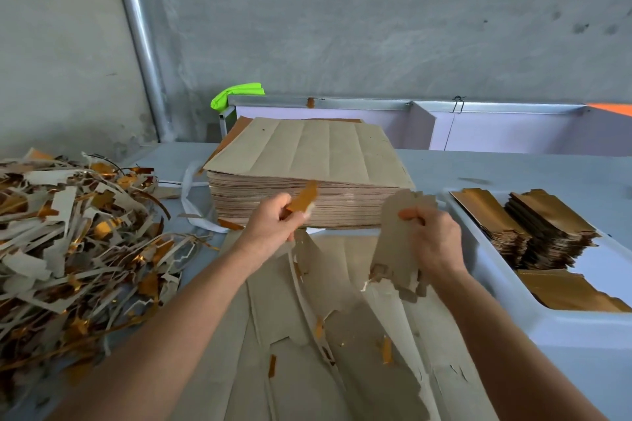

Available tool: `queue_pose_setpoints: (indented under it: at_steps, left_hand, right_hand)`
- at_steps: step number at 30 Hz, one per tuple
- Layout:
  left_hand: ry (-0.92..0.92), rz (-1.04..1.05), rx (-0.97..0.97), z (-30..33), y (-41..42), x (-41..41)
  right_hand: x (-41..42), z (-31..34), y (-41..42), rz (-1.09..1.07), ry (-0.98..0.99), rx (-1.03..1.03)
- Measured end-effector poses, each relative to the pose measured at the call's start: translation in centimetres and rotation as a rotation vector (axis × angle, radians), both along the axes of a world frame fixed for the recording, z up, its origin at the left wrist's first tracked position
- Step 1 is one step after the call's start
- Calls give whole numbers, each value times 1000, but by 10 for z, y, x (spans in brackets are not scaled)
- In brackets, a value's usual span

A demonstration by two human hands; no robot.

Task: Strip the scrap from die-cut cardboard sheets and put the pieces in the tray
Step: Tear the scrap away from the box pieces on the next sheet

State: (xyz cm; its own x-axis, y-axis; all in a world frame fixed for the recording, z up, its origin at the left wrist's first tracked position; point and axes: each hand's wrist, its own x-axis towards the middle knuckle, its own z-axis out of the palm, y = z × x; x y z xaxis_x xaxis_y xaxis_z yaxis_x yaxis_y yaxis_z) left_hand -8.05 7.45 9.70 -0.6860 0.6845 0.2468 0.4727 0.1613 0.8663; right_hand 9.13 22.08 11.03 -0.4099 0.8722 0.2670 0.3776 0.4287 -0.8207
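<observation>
My left hand [273, 220] pinches a small gold-faced scrap strip [304, 196], lifted just above the sheet. My right hand [432, 237] grips a die-cut cardboard piece [396, 243], grey side up, held tilted over the torn cardboard sheet [342, 335] that lies in front of me. Behind both hands stands a tall stack of uncut sheets [307, 174]. At the right a white tray [513, 301] holds stacks of finished gold pieces [547, 225].
A big heap of grey and gold scrap strips [68, 232] covers the table's left side. A white strap [191, 202] lies by the stack. Behind are a grey wall, a metal pipe [143, 44], a green cloth [236, 94] and a metal-framed rack [410, 106].
</observation>
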Motion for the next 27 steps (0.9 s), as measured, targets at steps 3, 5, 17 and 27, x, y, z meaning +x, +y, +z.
queue_pose_setpoints:
  at_steps: [3, 5, 17, 27]
  left_hand:
    - [-51, -152, -198, 0, -2, 15]
    - [-74, -267, -300, -2, 5, 34]
    - [243, 237, -340, -49, 19, 65]
    - [-331, 59, -53, -22, 13, 52]
  right_hand:
    - [-5, -8, -4, 35, 158, -136]
    - [-13, -14, -13, 34, 283, -213]
    - [-11, 2, -25, -29, 910, -414]
    - [13, 5, -17, -20, -161, 57]
